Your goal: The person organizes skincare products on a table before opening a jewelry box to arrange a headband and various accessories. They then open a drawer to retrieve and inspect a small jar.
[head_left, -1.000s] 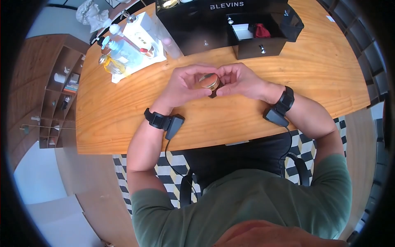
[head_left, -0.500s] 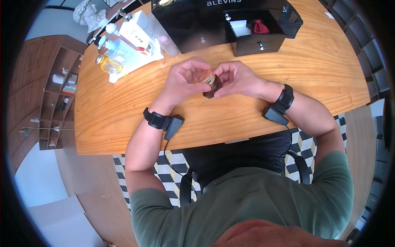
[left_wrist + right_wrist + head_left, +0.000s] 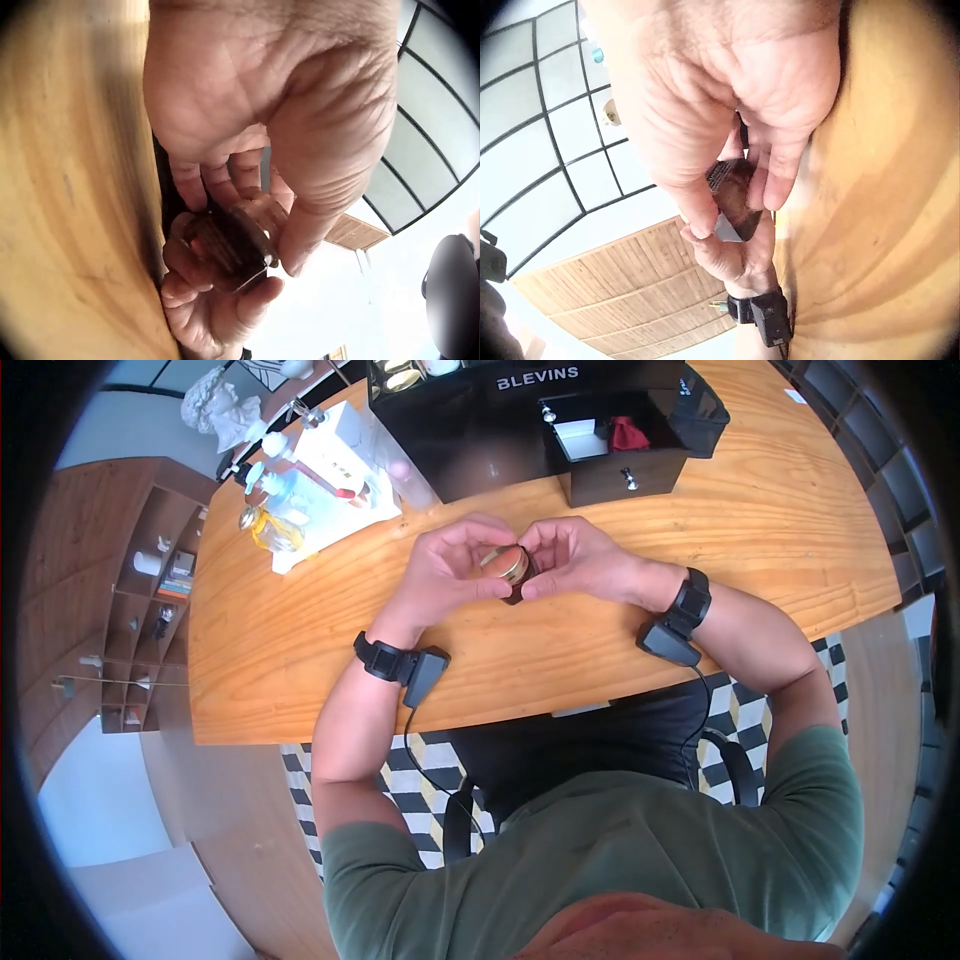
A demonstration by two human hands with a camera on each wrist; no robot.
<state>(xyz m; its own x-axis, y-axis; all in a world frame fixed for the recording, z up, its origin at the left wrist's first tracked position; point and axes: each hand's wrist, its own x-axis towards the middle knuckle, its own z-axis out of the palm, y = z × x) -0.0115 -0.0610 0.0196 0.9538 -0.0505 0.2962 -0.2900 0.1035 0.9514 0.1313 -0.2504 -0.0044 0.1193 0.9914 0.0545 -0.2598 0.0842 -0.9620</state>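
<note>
Both hands hold one small dark brown jar (image 3: 232, 251) close over the table. Its round, shiny copper-gold lid (image 3: 503, 563) faces the left hand (image 3: 445, 568), whose thumb and fingers are curled round that end. The right hand (image 3: 580, 562) pinches the brown, angular body between thumb and fingers. In the right wrist view, the flat-sided base of the jar (image 3: 739, 199) shows between the right thumb and fingers, with the left hand behind it. Fingers cover much of the jar in every view.
A black BLEVINS box (image 3: 470, 435) stands at the back; its pulled-out drawer (image 3: 625, 475) holds a red pouch (image 3: 627, 433) and a white item. At back left, pump bottles and other bottles crowd a white tray (image 3: 310, 555). Cables hang from both wrist devices.
Half a second ago the jar was tilted so more of its brown body showed; now the lid's top faces up more again. Both hands keep their hold, with the left fingers slightly shifted.
</note>
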